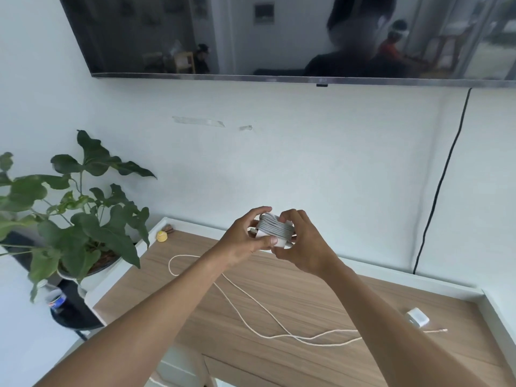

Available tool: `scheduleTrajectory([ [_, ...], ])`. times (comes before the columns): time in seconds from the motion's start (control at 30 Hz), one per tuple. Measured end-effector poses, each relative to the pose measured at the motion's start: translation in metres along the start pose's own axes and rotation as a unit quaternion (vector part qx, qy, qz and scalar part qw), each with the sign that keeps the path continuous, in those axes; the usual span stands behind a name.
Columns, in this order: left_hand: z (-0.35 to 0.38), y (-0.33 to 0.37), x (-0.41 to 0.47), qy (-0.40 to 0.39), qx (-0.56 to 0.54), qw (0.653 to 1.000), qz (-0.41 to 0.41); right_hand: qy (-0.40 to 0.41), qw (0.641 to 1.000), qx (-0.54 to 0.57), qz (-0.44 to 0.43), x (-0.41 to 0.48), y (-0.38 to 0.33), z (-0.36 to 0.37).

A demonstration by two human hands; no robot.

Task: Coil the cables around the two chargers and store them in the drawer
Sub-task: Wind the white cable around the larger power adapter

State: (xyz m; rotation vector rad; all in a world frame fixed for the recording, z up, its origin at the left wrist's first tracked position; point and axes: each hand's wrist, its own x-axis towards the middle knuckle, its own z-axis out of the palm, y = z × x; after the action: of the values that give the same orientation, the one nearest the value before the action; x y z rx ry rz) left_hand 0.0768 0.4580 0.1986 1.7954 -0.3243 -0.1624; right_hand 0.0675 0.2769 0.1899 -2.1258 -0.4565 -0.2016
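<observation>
Both forearms reach over the counter (279, 277); left hand (245, 238) and right hand (303, 243) close their fingers around the first charger (275, 229), apparently fully wound. Second charger (417, 317) and its cable (251, 300) lie loose; nothing is stored yet.

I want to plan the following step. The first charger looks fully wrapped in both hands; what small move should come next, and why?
Probably set the wrapped charger down on the wooden top or carry it toward the drawer, because its cable already sits coiled tightly around it between the left hand and right hand. The second charger lies at the right with its white cable loose.
</observation>
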Motion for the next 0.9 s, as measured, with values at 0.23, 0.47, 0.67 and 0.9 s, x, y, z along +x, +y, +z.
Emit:
scheduleTrajectory([
  [0.23, 0.006, -0.022, -0.001, 0.013, 0.14, 0.99, -0.015, -0.082, 0.995, -0.019, 0.045, 0.005, 0.027, 0.006],
  [0.47, -0.017, -0.067, -0.027, 0.043, 0.252, 0.967, -0.019, -0.148, 0.988, -0.041, 0.013, 0.003, 0.035, 0.057],
  [0.67, -0.065, -0.114, -0.044, 0.016, 0.284, 0.956, -0.071, -0.204, 0.976, -0.073, 0.025, 0.013, 0.035, 0.119],
  [0.9, -0.126, -0.198, -0.047, -0.008, 0.333, 0.939, -0.083, -0.252, 0.957, -0.125, 0.071, 0.035, 0.059, 0.225],
])
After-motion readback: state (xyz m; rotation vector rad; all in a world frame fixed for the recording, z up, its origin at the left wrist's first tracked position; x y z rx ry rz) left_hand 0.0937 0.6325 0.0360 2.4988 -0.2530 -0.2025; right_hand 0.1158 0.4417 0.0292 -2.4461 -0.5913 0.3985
